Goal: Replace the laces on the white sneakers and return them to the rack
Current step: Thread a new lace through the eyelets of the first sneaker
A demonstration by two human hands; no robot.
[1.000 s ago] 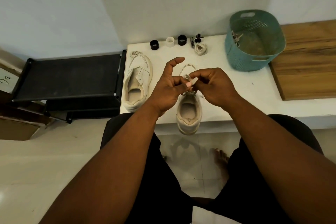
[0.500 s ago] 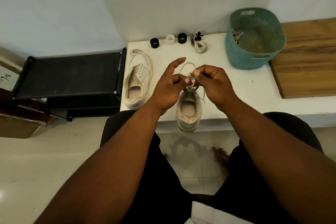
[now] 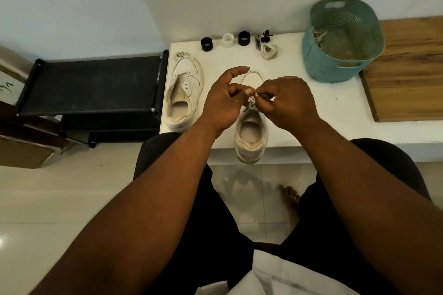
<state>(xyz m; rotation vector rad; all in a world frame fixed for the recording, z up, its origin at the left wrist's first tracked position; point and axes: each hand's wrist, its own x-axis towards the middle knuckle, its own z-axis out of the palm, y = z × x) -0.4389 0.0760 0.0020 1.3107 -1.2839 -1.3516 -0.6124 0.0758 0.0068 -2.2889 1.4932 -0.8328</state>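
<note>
- Sneaker (image 3: 250,134) being laced sits at the table's near edge, heel overhanging.
- Left hand (image 3: 221,105) and right hand (image 3: 288,100) both pinch the lace (image 3: 251,103) above its tongue.
- Tip: keep tension even, lace flat.
- Second sneaker (image 3: 184,93) waits left, unlaced.

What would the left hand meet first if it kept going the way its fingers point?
Probably the right hand: the left hand points its fingertips across the near sneaker at it, both pinching the lace. Depth is unclear.
</note>
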